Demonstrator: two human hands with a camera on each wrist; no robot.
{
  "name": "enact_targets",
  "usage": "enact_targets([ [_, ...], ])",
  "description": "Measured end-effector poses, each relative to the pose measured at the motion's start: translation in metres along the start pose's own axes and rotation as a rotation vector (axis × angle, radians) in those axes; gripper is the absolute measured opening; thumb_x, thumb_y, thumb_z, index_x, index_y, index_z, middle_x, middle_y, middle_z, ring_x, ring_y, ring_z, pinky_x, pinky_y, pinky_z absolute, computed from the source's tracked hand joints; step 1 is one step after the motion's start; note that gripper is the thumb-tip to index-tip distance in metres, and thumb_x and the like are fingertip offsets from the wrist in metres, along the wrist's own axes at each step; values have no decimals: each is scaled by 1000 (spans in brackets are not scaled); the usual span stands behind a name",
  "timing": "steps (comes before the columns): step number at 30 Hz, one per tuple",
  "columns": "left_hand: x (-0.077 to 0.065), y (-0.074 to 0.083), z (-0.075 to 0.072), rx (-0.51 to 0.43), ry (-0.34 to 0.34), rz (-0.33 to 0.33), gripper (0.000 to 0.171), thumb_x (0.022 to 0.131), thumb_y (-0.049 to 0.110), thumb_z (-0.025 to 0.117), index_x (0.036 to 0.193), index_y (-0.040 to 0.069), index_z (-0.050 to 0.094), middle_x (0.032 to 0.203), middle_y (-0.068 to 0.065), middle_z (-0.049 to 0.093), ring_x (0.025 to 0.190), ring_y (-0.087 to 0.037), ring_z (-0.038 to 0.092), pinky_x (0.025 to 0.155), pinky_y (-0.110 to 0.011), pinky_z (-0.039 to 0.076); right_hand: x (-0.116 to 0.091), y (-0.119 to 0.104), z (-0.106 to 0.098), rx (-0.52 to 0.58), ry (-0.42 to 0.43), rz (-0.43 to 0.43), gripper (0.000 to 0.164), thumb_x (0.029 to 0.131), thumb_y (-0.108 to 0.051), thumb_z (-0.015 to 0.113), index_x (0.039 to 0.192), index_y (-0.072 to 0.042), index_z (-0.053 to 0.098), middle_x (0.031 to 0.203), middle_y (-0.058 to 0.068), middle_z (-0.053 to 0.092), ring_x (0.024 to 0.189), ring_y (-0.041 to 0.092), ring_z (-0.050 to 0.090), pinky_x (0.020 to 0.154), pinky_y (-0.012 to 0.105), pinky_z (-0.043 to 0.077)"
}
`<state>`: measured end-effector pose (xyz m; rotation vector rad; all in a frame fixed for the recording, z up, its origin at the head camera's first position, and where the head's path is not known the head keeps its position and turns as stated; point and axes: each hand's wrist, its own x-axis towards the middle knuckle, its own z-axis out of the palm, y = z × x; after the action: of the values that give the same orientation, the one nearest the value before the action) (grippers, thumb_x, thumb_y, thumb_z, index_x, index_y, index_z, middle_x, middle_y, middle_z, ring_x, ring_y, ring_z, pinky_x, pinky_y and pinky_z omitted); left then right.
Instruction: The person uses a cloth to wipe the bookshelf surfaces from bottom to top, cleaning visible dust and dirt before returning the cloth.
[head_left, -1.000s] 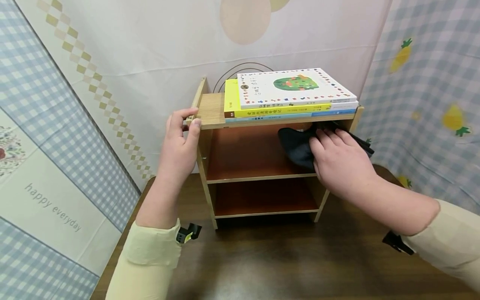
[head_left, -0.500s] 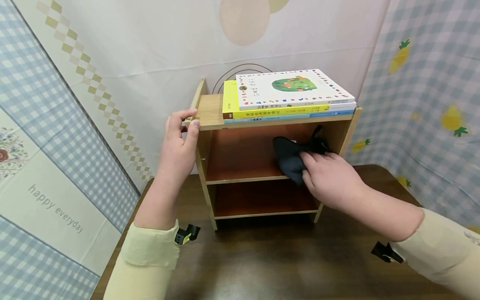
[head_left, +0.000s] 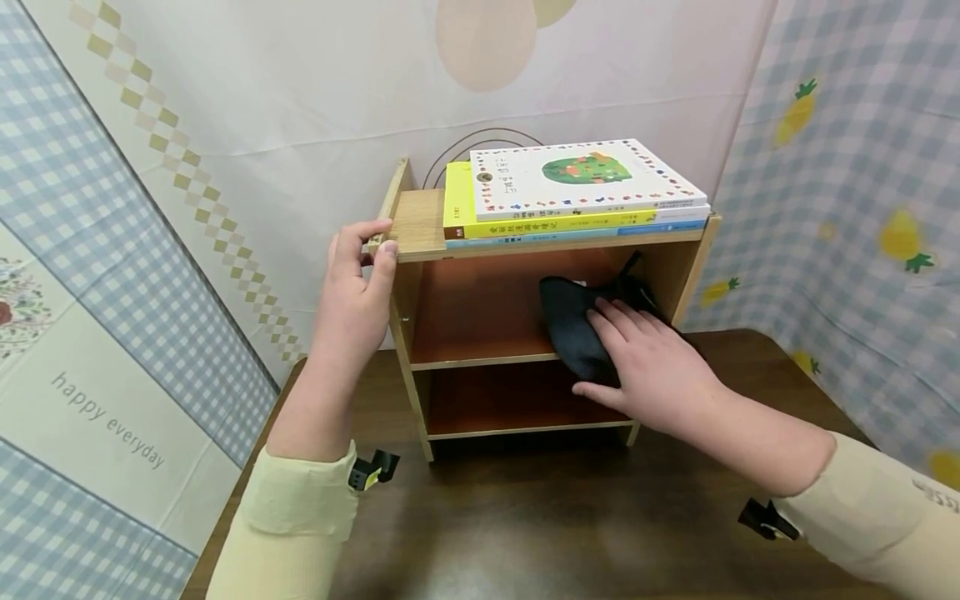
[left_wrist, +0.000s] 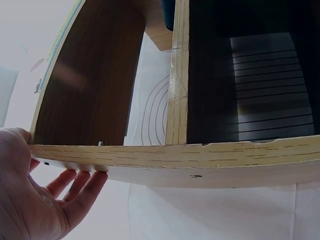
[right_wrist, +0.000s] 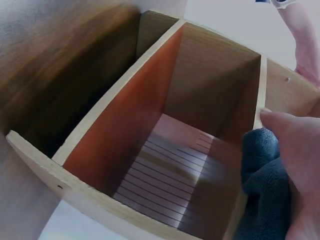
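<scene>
A small wooden shelf [head_left: 480, 362] with reddish-brown boards stands upright on the table. My left hand [head_left: 352, 292] grips its upper left corner, thumb and index finger at the side panel's front edge. In the left wrist view several fingertips lie against the panel's outer face. On the right part of the shelf's upper compartment lies a dark cloth [head_left: 567, 325], draping over the board's front edge. My right hand [head_left: 652, 358] presses on it with straight fingers, thumb spread below. From the right wrist the cloth [right_wrist: 265, 185] looks blue-grey and fuzzy, bunched under the palm.
Several children's books [head_left: 592, 179] lie stacked on the shelf top, a white one uppermost above a yellow one. The dark brown table [head_left: 525, 517] extends in front. Printed curtains [head_left: 300, 67] hang behind and at both sides.
My right hand has moved down and left from the upper right of the compartment, bringing the cloth to the board's front edge; its fingers have straightened. The left hand has kept its place.
</scene>
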<state>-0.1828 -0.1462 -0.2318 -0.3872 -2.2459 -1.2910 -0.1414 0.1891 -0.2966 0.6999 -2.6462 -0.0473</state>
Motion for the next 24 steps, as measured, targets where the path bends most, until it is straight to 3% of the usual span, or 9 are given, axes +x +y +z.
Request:
enact_targets([
  [4,0,0,0,-1,1,0,41,103,46,44,137,23,49,137,-6,41,109,-22,46,85,-42,41,-2,5,4,-22,36,-68,86,80,-44,80,146,-2,45,142,23,49,131,39,46,106,53,36],
  [8,0,-1,0,2,3,4,41,103,46,43,137,23,49,138,-6,40,110,-22,46,84,-43,41,-3,7,7,-34,80,-104,74,83,-35,80,143,-5,49,139,22,52,129,38,48,105,53,38],
  [19,0,-1,0,4,4,7,41,103,46,43,137,23,49,136,-8,41,109,-22,46,83,-42,41,-1,2,16,-13,49,-37,58,95,-35,65,141,-3,53,144,22,49,133,38,45,108,53,34],
  [24,0,-1,1,4,0,3,41,103,46,43,137,24,49,136,-7,41,110,-22,46,83,-42,41,-1,-1,19,1,76,-24,54,96,-36,62,140,-6,56,142,21,51,132,40,45,106,55,36],
])
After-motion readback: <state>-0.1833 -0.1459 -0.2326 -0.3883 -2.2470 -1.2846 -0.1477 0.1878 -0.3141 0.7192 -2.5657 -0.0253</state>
